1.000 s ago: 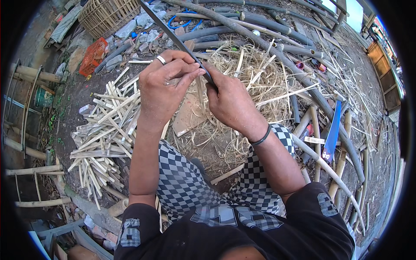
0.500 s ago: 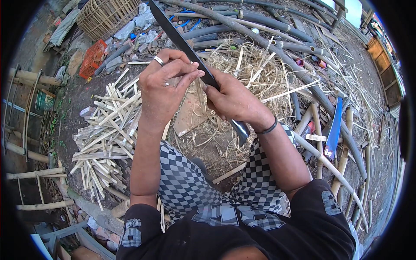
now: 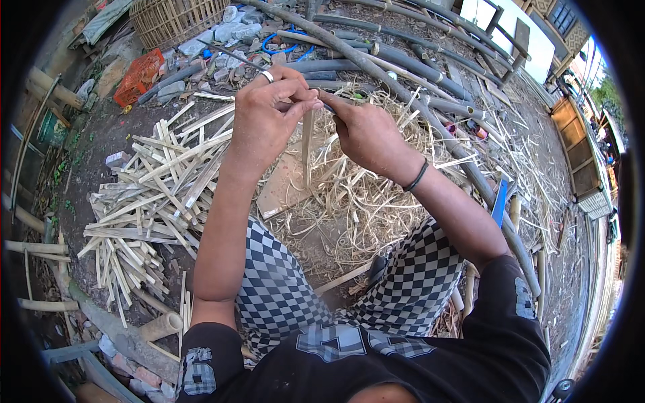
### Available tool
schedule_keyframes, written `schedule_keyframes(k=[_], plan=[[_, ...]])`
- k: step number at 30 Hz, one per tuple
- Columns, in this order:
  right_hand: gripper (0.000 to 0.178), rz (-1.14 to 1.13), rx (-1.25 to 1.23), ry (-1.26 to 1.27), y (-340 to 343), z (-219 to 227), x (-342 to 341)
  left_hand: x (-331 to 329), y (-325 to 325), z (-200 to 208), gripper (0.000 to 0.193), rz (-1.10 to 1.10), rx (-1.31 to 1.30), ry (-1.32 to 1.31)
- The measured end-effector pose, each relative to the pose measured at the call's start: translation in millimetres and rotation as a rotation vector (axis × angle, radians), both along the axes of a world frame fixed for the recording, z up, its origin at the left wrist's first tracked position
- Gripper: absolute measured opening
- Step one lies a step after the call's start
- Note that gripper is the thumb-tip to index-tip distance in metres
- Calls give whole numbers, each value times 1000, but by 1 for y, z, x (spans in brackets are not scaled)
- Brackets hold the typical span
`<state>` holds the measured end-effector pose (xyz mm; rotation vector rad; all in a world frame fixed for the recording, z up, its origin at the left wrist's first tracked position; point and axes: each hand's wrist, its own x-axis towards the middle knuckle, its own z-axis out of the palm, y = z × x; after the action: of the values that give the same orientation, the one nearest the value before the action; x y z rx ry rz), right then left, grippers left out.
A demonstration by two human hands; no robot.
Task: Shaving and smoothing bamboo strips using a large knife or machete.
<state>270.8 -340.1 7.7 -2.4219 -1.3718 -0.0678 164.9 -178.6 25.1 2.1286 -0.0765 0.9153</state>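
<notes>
In front of me my left hand [image 3: 272, 111], a ring on one finger, pinches the top of a pale bamboo strip [image 3: 307, 151]. The strip hangs nearly upright, its lower end over a flat brown board [image 3: 285, 183] on the ground. My right hand [image 3: 371, 138] is closed round a long dark machete, its handle hidden in the grip. The machete blade [image 3: 235, 56] is almost edge-on and passes behind my left fingers, its tip emerging at the upper left. Where blade and strip meet is hidden by the fingers.
Left lies a heap of split bamboo strips [image 3: 161, 181]. Curly shavings [image 3: 363, 195] cover the ground between and beyond my knees. Bamboo poles [image 3: 403, 87] lie beyond, a blue saw [image 3: 499, 201] at right. An orange crate [image 3: 138, 77] and a wicker basket [image 3: 176, 20] stand far left.
The machete has swung from pointing up, broad side showing, to lying leftward and nearly edge-on behind my left fingers. My right hand has moved slightly right, and the hanging strip shows more clearly.
</notes>
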Motion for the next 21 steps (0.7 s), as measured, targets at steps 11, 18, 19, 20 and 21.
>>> schedule_keyframes(k=[11, 18, 19, 20, 21], plan=[[47, 260, 93, 949, 21, -19, 9, -6, 22, -3, 15, 63, -38, 25], [47, 251, 111, 920, 25, -30, 5, 3, 23, -15, 29, 217, -59, 40], [47, 303, 121, 896, 25, -31, 5, 4, 24, -15, 29, 219, -52, 44], [47, 354, 132, 871, 26, -32, 6, 4, 24, -15, 29, 232, -50, 73], [44, 379, 139, 855, 28, -37, 8, 3, 25, -15, 29, 244, -48, 102]])
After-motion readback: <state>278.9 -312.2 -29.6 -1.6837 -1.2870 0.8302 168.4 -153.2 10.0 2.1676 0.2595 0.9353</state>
